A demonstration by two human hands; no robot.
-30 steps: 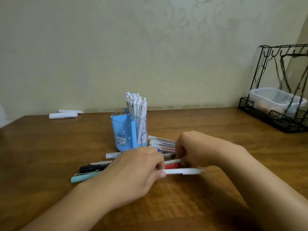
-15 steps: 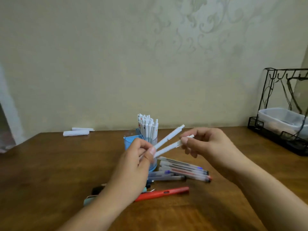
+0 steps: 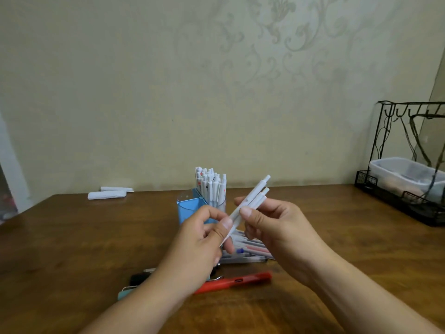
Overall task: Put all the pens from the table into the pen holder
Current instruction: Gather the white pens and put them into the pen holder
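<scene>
A small bundle of white pens (image 3: 254,196) slants up to the right in front of me. My left hand (image 3: 204,239) pinches its lower end and my right hand (image 3: 269,225) grips its middle between thumb and fingers. Behind them stands the blue pen holder (image 3: 190,208), its clear round part packed with several white pens (image 3: 210,184). On the table under my hands lie a red pen (image 3: 236,280), several clear pens (image 3: 250,251), a black pen (image 3: 139,277) and a teal pen (image 3: 124,294), partly hidden by my left forearm.
Two white rolled objects (image 3: 107,194) lie at the table's far left by the wall. A black wire rack (image 3: 409,165) holding a clear plastic box (image 3: 399,174) stands at the far right. The brown wooden table (image 3: 72,249) meets the wall behind the holder.
Both hands lifted white pens off the table and brought them together into one bundle, now held up in front of the holder. The view tilted upward.
</scene>
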